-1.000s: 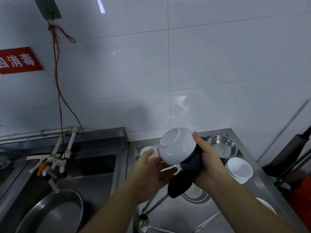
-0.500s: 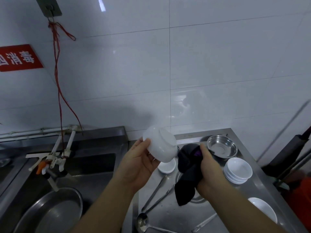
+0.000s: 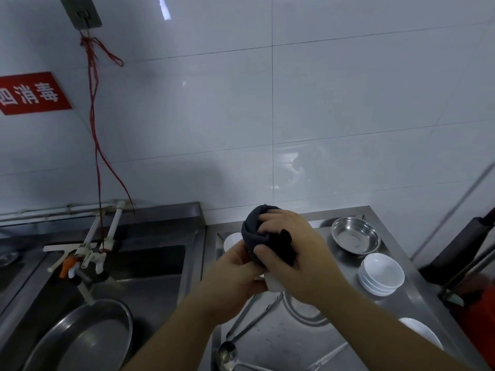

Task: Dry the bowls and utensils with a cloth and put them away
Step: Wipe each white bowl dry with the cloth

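My left hand (image 3: 233, 274) holds a white bowl (image 3: 272, 284) from below; only a sliver of it shows under my right palm. My right hand (image 3: 292, 253) grips a dark cloth (image 3: 257, 231) and presses it over the bowl, wrapping most of it. Both hands are above the steel counter (image 3: 289, 341). On the counter lie a ladle (image 3: 227, 354) and other long-handled utensils (image 3: 251, 317). A stack of white bowls (image 3: 381, 274) stands to the right, a steel bowl (image 3: 355, 238) behind it, and a small white bowl (image 3: 231, 241) behind my left hand.
A steel sink (image 3: 139, 274) with a round metal basin (image 3: 83, 341) lies to the left, taps (image 3: 88, 261) over it. Another white dish (image 3: 420, 333) sits at the counter's near right. A steel ring-shaped dish (image 3: 305, 314) lies under my right forearm. Tiled wall behind.
The bowl was held bare in my left hand with the cloth beside it; now my right hand has brought the cloth over the bowl and covers it.
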Motion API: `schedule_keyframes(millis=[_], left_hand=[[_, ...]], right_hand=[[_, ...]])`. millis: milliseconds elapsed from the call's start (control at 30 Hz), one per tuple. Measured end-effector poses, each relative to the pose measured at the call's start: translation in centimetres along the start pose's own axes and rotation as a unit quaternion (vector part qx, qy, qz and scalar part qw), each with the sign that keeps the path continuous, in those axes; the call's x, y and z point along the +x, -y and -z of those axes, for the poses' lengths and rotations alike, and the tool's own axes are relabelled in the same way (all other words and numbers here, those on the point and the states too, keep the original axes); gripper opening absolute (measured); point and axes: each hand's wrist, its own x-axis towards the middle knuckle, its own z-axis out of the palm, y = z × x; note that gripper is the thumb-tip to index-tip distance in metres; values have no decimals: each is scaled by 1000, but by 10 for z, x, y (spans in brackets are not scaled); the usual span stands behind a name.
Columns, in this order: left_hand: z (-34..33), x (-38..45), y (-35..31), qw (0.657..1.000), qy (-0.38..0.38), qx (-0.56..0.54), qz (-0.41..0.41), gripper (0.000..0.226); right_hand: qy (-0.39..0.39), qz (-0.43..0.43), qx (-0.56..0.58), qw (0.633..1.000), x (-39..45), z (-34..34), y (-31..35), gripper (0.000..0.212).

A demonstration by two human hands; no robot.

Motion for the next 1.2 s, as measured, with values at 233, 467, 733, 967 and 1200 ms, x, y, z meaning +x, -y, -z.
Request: schedule_keyframes(millis=[233, 467, 733, 967, 1200], left_hand=[[-2, -7, 0, 998, 53, 9, -20, 45], [-3, -3, -8, 996, 35, -54, -68, 38], [-10, 7, -10, 996, 17, 55, -73, 58], [-7, 9, -23, 998, -35, -43, -16, 40], [-28, 5, -2, 986, -35, 117, -110, 28]], right_hand=[[-83, -307, 224, 921, 27, 10, -5, 17], [-183, -502, 401, 744, 26, 7, -14, 29], [-164, -571, 507, 624, 14, -3, -21, 33], [-205, -551, 413, 696, 19, 3, -27, 41], [-208, -563, 527, 602, 8, -6, -22, 34]])
